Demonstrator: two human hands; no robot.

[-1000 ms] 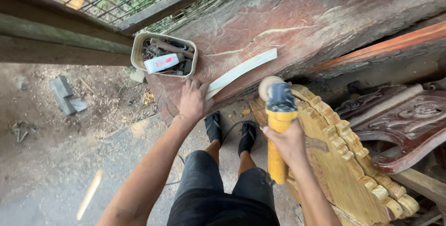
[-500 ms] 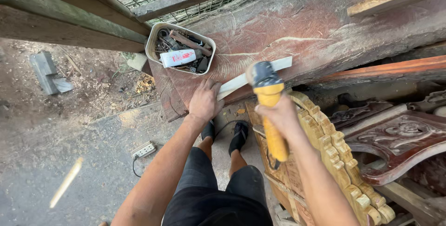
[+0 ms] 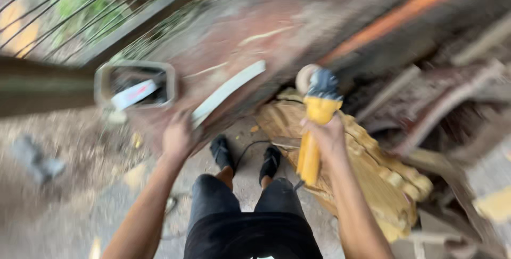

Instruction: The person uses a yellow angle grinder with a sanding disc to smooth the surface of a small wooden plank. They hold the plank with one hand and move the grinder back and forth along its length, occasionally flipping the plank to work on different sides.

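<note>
Your right hand [image 3: 326,137] is wrapped tight round the yellow grinder [image 3: 315,126], its disc end up beside the carved wooden panel [image 3: 372,179]. Your left hand [image 3: 178,136] presses flat on the big reddish slab [image 3: 250,35], fingers spread, gripping nothing, just by the pale strip [image 3: 229,91]. Brace on that hand, I'd say, and bring the disc in gently. Count: one grinder, one strip, one tub [image 3: 136,83] of blurred bits, two shoes.
</note>
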